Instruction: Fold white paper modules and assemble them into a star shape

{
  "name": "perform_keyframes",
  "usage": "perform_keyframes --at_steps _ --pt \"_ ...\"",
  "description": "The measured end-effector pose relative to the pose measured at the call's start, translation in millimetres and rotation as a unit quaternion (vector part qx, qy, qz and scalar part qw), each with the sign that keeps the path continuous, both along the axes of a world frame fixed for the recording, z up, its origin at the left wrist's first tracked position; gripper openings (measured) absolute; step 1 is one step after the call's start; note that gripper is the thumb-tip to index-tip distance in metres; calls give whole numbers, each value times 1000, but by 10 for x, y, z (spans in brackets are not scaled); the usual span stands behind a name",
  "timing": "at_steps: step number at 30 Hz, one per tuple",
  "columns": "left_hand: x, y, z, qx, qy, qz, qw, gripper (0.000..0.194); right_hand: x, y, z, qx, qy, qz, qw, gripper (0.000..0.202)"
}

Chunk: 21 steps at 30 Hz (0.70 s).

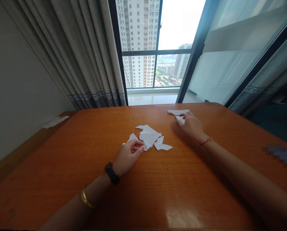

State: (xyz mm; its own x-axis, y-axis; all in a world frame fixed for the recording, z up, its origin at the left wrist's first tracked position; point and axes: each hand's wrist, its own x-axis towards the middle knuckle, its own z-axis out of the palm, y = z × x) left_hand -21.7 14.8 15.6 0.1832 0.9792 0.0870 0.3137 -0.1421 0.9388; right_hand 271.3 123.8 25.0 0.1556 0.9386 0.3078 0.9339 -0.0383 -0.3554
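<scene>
Several white paper pieces, angular and partly folded, lie overlapped in a loose pile on the wooden table. My left hand rests at the pile's near left side, fingers curled in towards the thumb and covering part of a paper piece. Whether it pinches anything is hidden. Farther off to the right, my right hand has its fingers and thumb closed around a small white folded paper piece. Just beyond that hand lies a longer flat paper strip.
The brown table reaches to the window. A white sheet lies on a ledge at the left, below the grey curtain. A blurred-out patch covers something at the right edge.
</scene>
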Motion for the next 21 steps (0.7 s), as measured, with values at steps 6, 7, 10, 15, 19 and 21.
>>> perform_keyframes --at_steps 6,7,10,15,19,21 --pt "-89 119 -42 17 -8 48 999 18 -686 -232 -143 -62 -20 311 948 35" --pt "-100 130 -41 -2 -22 50 998 19 -719 -223 -160 -69 -13 309 949 31" --pt "-106 123 -23 -97 -66 34 992 25 -706 -188 -135 -92 27 281 955 13" --pt "7 -3 -16 -234 -158 -57 958 36 -745 -405 144 -172 251 285 909 28" --pt "109 -26 -30 -179 -324 -53 927 40 -988 -658 289 -291 367 397 789 36" --pt "95 25 -6 -150 -396 25 906 32 -1099 -635 263 -284 343 412 795 35"
